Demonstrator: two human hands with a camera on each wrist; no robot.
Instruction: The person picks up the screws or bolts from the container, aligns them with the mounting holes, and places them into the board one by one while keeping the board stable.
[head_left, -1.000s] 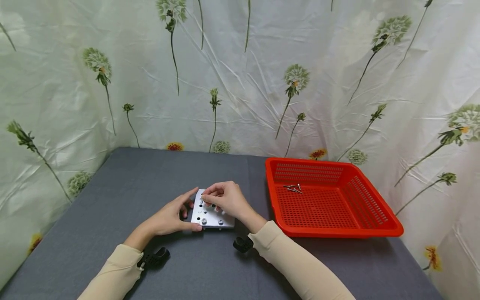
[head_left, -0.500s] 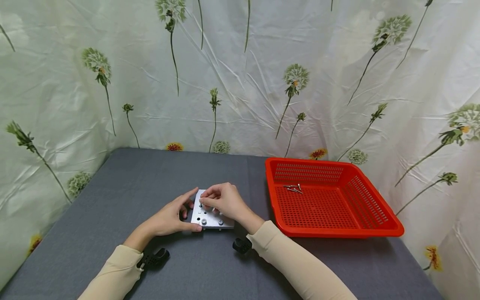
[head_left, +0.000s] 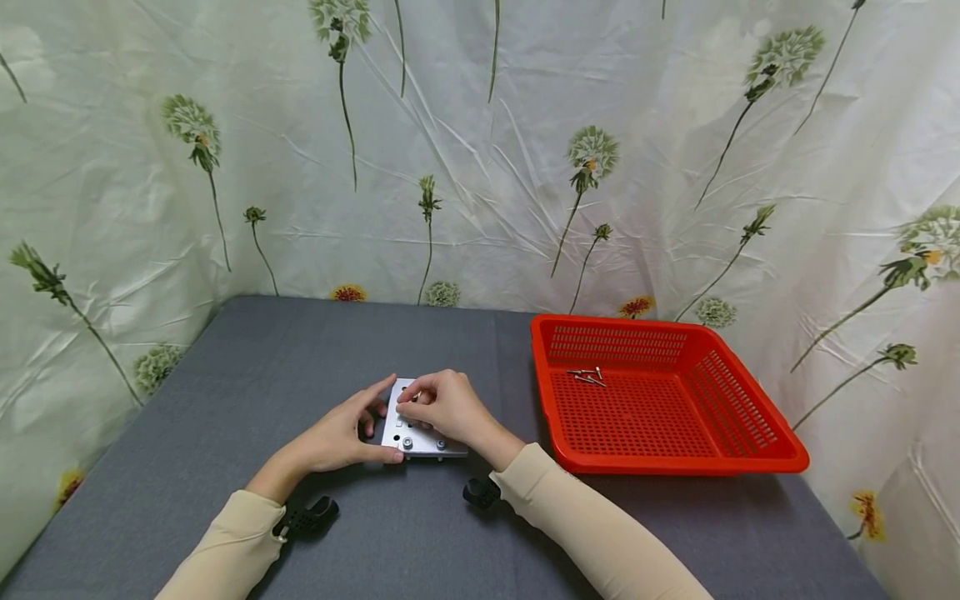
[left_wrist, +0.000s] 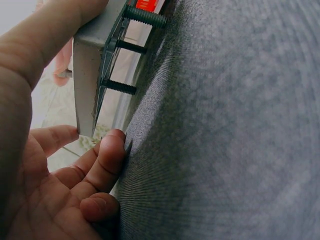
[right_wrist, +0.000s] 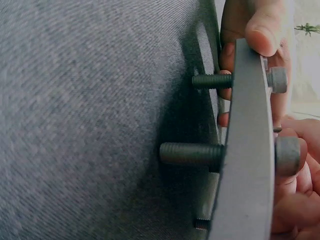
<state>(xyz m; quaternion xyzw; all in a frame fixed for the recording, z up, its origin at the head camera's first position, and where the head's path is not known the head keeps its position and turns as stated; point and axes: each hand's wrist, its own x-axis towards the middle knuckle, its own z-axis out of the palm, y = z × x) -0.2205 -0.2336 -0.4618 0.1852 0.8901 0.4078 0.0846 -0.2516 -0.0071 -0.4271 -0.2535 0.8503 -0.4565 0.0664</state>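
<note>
My left hand (head_left: 341,433) grips a silver metal plate (head_left: 423,447) by its left side, thumb at the near corner and index finger at the far one. Rows of holes run across the plate. Socket-head screws (right_wrist: 287,156) stand in it near the front edge, and their threaded shanks (left_wrist: 146,16) stick out underneath, raising the plate off the cloth. Over the plate's left half, my right hand (head_left: 453,410) pinches a small screw (left_wrist: 66,73) between thumb and fingers. The fingers hide that screw in the head view; only a bit of it shows in the wrist views.
A red plastic basket (head_left: 682,465) stands to the right, with several loose screws (head_left: 587,377) on its mesh floor. Grey cloth (head_left: 405,533) covers the table. Behind it hangs a white curtain (head_left: 480,167) with printed dandelions.
My right hand has shifted slightly left and down over the plate, and the screw that showed at its fingertips is now covered. The left hand and the plate have stayed in place.
</note>
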